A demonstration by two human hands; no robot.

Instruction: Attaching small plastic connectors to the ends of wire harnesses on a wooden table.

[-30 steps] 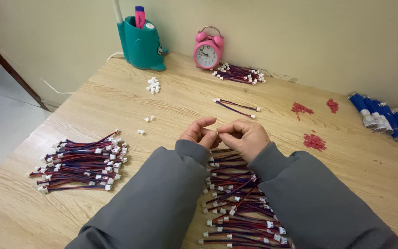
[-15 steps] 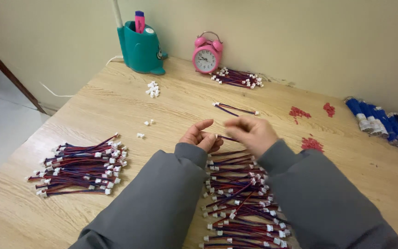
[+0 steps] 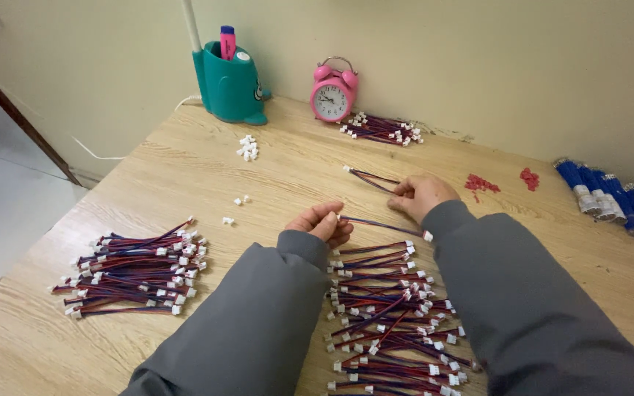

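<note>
My left hand (image 3: pixel 324 222) pinches one end of a short red-and-blue wire (image 3: pixel 384 226) with a white connector at its far end. My right hand (image 3: pixel 421 196) has reached forward and grips a small bundle of the same wires (image 3: pixel 370 177) lying on the wooden table (image 3: pixel 185 169). A large heap of these connector wires (image 3: pixel 390 315) lies between my grey sleeves, just below both hands.
A second wire pile (image 3: pixel 133 268) lies at the left. Loose white connectors (image 3: pixel 247 148) sit mid-table. At the back stand a teal pen holder (image 3: pixel 227 84), a pink alarm clock (image 3: pixel 332 94) and another wire bundle (image 3: pixel 383 130). Red bits (image 3: pixel 481 183) and blue cylinders (image 3: pixel 610 202) lie right.
My hands were together over the heap; they have separated. The right hand moved forward onto the small bundle, while the left stays back holding a single wire.
</note>
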